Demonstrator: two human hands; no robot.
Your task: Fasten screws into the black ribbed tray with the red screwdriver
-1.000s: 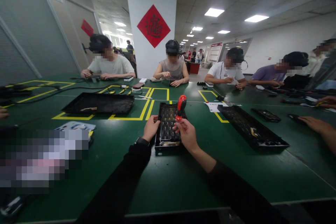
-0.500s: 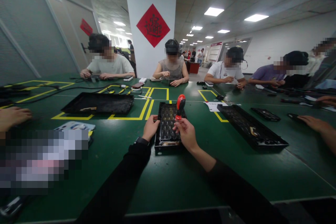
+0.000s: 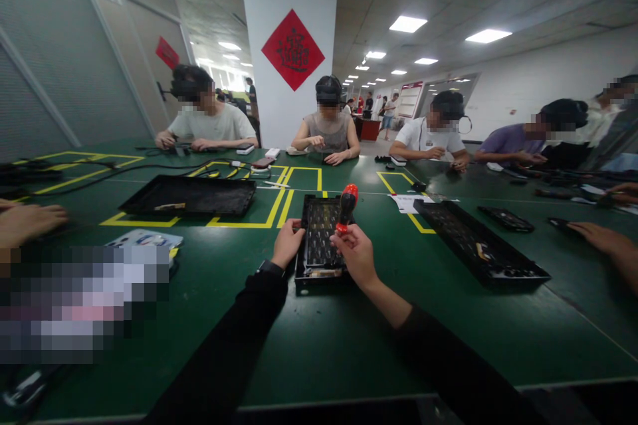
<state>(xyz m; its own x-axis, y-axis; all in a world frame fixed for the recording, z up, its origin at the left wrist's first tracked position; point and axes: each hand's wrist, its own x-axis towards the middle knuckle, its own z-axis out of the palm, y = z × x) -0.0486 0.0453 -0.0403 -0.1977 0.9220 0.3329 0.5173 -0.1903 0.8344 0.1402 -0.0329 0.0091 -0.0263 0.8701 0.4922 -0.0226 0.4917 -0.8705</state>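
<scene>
Ahead of me on the green table lies a narrow black rectangular tray [image 3: 319, 281] with a dark panel inside, covered in rows of small light marks. A tan strip [image 3: 323, 273] lies along its near end. My left hand [image 3: 288, 242] is closed on the tray's left rim, thumb over the edge. With my right hand [image 3: 356, 254] I grip a red-and-black screwdriver [image 3: 349, 202] low on its handle. The handle stands nearly upright, leaning slightly right, over the tray's right half. Fingers and tray hide the screwdriver's tip.
A wide black tray [image 3: 219, 194] lies at the left, and a long black tray [image 3: 458, 239] at the right. Near the latter are a flat black part [image 3: 506, 218] and white paper [image 3: 403, 204]. Co-workers sit opposite; other people's hands [image 3: 601, 242] reach in at both sides.
The screwdriver handle has tipped slightly to the right, and my right hand has shifted a little with it. My left hand stays on the tray's rim.
</scene>
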